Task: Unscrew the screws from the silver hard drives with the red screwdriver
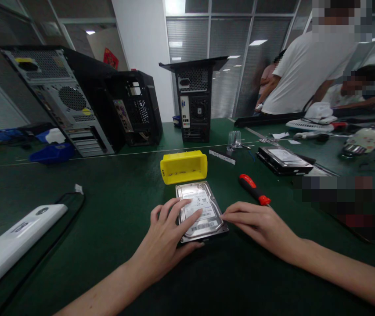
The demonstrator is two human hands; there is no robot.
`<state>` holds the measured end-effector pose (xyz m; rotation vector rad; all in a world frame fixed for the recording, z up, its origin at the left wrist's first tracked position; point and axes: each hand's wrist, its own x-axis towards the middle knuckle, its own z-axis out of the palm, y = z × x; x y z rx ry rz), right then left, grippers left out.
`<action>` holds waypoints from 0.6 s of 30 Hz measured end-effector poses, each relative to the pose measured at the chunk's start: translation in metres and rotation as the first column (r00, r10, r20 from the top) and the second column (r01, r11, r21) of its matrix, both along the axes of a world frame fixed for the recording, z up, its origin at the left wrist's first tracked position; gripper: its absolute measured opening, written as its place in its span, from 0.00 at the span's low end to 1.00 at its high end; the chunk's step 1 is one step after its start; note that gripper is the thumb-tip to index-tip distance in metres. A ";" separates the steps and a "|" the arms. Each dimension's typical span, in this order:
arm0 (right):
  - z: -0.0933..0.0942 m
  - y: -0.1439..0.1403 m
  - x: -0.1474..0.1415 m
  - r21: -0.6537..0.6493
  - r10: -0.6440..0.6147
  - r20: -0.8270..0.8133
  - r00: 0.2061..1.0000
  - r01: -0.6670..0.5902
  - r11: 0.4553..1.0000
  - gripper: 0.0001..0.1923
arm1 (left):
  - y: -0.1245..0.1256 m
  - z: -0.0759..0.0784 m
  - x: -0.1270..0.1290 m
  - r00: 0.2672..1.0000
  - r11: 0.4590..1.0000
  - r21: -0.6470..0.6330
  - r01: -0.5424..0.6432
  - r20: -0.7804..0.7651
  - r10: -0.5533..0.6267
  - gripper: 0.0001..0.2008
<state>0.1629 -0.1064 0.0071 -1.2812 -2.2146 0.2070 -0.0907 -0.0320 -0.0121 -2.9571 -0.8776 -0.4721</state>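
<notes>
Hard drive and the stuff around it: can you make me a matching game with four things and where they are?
Things:
1. hard drive
2. yellow bin
3. screwdriver
4. white device

Places:
A. far left on the green table
B. under the left hand, right hand at its edge
C. right of the drive, red handle
D. just behind the drive

Pairs: 1-B, 2-D, 3-C, 4-A

Hard drive (200, 210): on table (115, 206), centre, before bin (183, 166).
Screwdriver (254, 189): right of drive.
Second drive (284, 159): right, behind screwdriver.
Computer towers (75, 101): behind, left and centre.
Power strip (12, 245): far left.
</notes>
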 end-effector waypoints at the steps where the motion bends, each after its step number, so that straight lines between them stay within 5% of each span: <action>1: 0.000 0.000 -0.001 -0.017 -0.013 -0.035 0.999 0.012 1.000 0.15 | 0.000 0.000 -0.001 1.000 1.000 -0.011 0.000 0.004 0.000 0.30; 11: -0.011 0.008 -0.003 -0.380 -0.277 -0.464 0.841 0.093 0.920 0.07 | 0.000 0.002 -0.004 0.998 0.990 -0.130 -0.049 0.042 0.055 0.36; 14: -0.012 0.009 -0.002 -0.490 -0.332 -0.507 0.796 0.050 0.870 0.08 | -0.001 0.003 -0.003 0.999 0.982 -0.190 -0.023 0.034 0.030 0.34; 18: -0.011 0.009 -0.003 -0.471 -0.289 -0.470 0.834 0.040 0.881 0.08 | -0.002 0.001 -0.003 0.992 0.980 -0.173 0.096 0.101 -0.079 0.27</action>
